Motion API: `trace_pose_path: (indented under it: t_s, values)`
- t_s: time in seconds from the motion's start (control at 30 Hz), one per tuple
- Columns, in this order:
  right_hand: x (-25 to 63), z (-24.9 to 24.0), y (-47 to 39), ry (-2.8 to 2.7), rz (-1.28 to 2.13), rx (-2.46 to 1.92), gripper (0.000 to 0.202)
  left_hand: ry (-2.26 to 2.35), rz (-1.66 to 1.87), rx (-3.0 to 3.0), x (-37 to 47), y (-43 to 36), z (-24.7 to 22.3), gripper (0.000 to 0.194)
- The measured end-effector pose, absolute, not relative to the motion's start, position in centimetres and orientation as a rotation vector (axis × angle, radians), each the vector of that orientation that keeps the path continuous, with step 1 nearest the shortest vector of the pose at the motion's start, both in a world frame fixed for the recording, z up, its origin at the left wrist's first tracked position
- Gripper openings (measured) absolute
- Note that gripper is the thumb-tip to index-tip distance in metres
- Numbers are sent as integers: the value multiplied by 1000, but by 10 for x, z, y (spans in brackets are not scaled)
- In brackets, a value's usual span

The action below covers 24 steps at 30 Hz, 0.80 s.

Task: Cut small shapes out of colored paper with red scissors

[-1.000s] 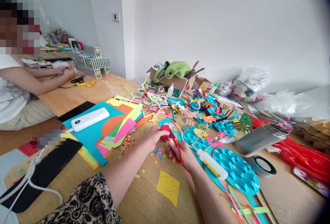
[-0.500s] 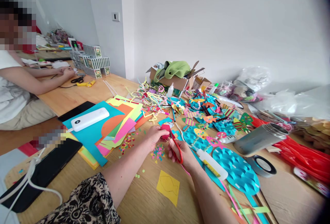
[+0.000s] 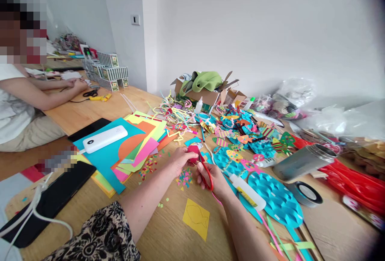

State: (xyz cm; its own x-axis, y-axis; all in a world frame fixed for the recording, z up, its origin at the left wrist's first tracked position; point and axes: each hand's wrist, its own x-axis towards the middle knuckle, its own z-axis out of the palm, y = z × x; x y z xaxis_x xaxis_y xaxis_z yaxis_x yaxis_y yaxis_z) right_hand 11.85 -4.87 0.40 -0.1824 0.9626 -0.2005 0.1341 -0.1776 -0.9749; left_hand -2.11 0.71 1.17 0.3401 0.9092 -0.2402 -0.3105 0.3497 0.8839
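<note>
- The left hand (image 3: pixel 179 160) pinches the red paper (image 3: pixel 193 151) between thumb and fingers, well closed on it.
- The right hand (image 3: pixel 214 176) is wrapped around the handles of the scissors (image 3: pixel 211 182), whose blades are at the paper; how far the blades are parted, I cannot tell.
- The red paper is up in both hands' reach, above the table (image 3: pixel 168 233), just beyond the small triangles (image 3: pixel 185 177).
- Cutting looks to be under way; how much of the red paper is cut is too small to tell.
- Done, by the look of it: patterned fish (image 3: pixel 234 156) lie on and near the blue pieces ahead, and triangles and green dots (image 3: pixel 164 203) lie cut and loose.
- Not yet done: the yellow card (image 3: pixel 196 218), nearest the wearer, bears a drawn fish outline, not cut out.
- Coloured sheets (image 3: pixel 144 154) lie stacked to the left.
</note>
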Motion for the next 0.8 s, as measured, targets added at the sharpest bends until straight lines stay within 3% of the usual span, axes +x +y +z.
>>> trace_pose_path:
  t_s: [0.8]
  values:
    - [116,11,-52,-1297,1510,-1326,60,832,954,870,-22,11,6,23]
